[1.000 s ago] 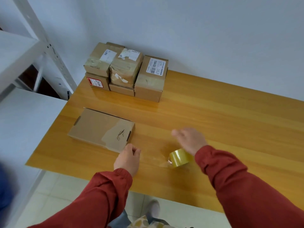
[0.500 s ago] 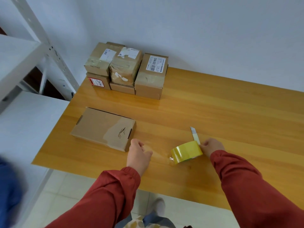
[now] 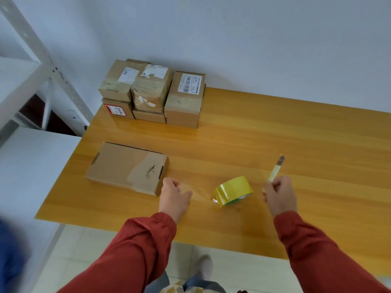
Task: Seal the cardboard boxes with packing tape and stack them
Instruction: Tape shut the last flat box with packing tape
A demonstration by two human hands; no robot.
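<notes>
From the head view, the flat box (image 3: 127, 168) is lying on the near-left part of the surface (image 3: 275, 134), its long axis running left to right and slightly skewed. A patch of clear tape is already showing over its right end. The left hand (image 3: 174, 194) is sitting just off the box's near-right corner with its fingers curled, and it appears to be pinching the free end of a strip of tape (image 3: 201, 194), a faint glossy band stretching rightward to the yellow tape roll (image 3: 233, 190). The roll is resting tilted on the surface between the two hands. The right hand (image 3: 280, 195) is hovering just right of the roll and gripping a slim cutter (image 3: 276, 170), whose blade is pointing up and away. The coming cut looks to be turning on the strip: it is lying to the left of the cutter hand, beyond the roll, so the blade is probably needing to cross over or in front of the roll to reach it. The left hand is the nearer one to the box. The box's near edge is lying close to the surface's front edge, while open wood is stretching right and back. The stacked boxes (image 3: 152, 92) are standing well apart at the far-left corner, against the wall.
</notes>
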